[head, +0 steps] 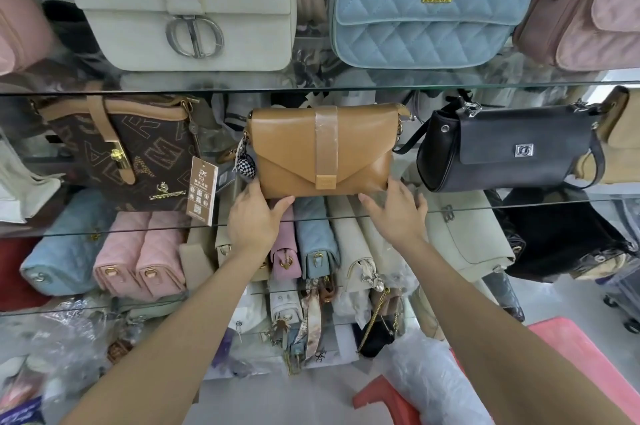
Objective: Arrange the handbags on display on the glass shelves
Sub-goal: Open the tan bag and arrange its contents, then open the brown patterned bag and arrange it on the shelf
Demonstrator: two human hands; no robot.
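tan handbag (322,150) (checkered charm (246,164)) | quilted pale-blue bag (426,8) | black bag (505,150) | brown lettered bag (135,150) | cream bag (187,5), perhaps off-white

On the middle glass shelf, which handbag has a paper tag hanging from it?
The brown letter-patterned bag at the left: its tag hangs over the shelf edge. The tan bag and black bag show none.

Pale grey floor (550,300) at lower right, evenly lit. A red plastic stool (568,352) stands on it, a clear plastic bag (426,379) lying over its near edge. Dark wheeled feet of some stand or case (623,315) at far right. Crumpled clear wrapping (65,334) heaped at lower left.
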